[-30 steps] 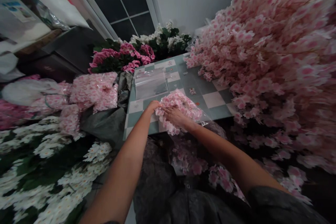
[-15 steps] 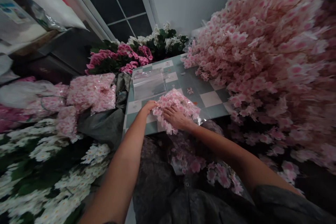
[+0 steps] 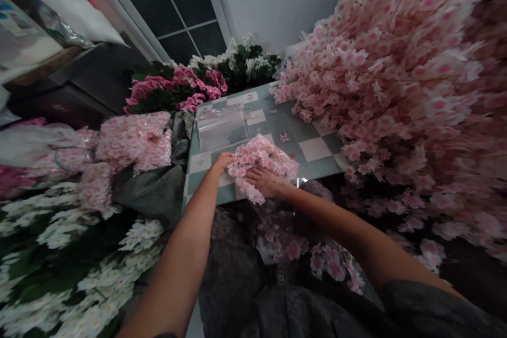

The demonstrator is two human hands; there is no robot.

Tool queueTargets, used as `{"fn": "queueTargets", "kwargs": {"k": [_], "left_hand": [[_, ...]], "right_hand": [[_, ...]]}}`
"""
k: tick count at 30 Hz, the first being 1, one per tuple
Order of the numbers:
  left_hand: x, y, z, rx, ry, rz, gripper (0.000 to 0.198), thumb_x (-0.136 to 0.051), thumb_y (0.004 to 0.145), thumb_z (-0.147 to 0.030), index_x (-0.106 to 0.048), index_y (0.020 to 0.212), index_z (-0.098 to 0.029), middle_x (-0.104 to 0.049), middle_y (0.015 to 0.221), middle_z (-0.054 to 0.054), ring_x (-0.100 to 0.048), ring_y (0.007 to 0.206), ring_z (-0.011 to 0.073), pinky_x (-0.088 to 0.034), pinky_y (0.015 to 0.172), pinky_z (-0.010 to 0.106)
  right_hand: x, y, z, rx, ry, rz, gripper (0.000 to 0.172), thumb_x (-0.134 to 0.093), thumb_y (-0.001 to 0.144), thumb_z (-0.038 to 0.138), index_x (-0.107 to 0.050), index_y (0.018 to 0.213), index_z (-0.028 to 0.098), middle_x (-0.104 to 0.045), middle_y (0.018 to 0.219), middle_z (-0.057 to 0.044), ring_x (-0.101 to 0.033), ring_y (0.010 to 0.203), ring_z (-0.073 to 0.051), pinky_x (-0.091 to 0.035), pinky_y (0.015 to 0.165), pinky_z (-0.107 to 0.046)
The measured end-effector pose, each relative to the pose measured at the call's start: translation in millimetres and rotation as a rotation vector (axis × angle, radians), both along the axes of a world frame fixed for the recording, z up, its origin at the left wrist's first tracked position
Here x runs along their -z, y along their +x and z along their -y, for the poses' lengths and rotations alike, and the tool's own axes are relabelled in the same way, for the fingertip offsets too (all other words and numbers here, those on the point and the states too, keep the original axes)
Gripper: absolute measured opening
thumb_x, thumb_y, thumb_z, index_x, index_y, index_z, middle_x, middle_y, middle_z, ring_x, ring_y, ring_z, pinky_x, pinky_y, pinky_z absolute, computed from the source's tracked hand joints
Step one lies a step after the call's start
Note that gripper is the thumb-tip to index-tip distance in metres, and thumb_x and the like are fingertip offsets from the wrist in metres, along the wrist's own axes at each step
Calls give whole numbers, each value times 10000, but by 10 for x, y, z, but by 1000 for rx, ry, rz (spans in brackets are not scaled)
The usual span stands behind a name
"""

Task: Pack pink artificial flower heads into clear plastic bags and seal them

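Hiding part of a bunch of pink artificial blossoms (image 3: pixel 263 156), the spread right hand (image 3: pixel 267 182) presses on top of it, near the front edge of the checkered surface (image 3: pixel 316 149). The curled left hand (image 3: pixel 224 161) sits at the bunch's left side; whether it pinches anything, I cannot tell. Beyond lies a flat clear plastic bag (image 3: pixel 222 127). A towering mass of pink blossoms (image 3: pixel 396 90) overhangs the surface's right edge, its depth lost in shadow, with checkered squares showing before it.
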State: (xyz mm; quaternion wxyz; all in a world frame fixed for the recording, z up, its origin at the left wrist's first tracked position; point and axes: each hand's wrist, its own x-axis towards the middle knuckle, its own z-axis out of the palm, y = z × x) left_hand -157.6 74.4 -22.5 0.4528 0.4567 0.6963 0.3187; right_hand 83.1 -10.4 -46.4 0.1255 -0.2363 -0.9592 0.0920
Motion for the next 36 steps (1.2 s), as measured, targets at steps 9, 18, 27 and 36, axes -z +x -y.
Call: {"fn": "queueTargets", "kwargs": {"k": [9, 18, 27, 36], "left_hand": [[-87, 44, -17, -53, 112, -158, 202, -787, 519, -291, -670, 646, -187, -666, 624, 15, -642, 726, 223, -479, 704, 305], [-264, 298, 724, 225, 600, -753, 630, -510, 836, -145, -565, 1462, -189, -448, 1606, 85, -295, 1545, 264, -176, 1293, 431], [77, 495, 2128, 709, 609, -941, 812, -690, 838, -273, -381, 1582, -175, -353, 1642, 170, -139, 1577, 363, -160, 1274, 611], [355, 809, 2074, 640, 713, -829, 428, -552, 974, -324, -637, 1388, -257, -602, 1469, 113, -402, 1495, 297, -310, 1255, 527]], "right_hand": [[-34, 252, 350, 87, 1, -18, 659, -505, 913, 109, -399, 1563, 90, -297, 1650, -209, -236, 1556, -344, -223, 1263, -567], [-446, 1259, 1005, 9, -126, -102, 554, -408, 940, 132, -543, 1476, 176, -557, 1503, -110, -520, 1404, -181, -422, 1201, -294], [78, 2393, -22, 306, -4, -151, 679, -514, 942, 232, -322, 1581, 106, -330, 1639, -198, -221, 1568, -297, -340, 1246, -550], [170, 2000, -345, -8, -39, -129, 509, -507, 988, 240, -496, 1494, 183, -322, 1658, -137, -152, 1587, -236, -312, 1251, -533]]}}
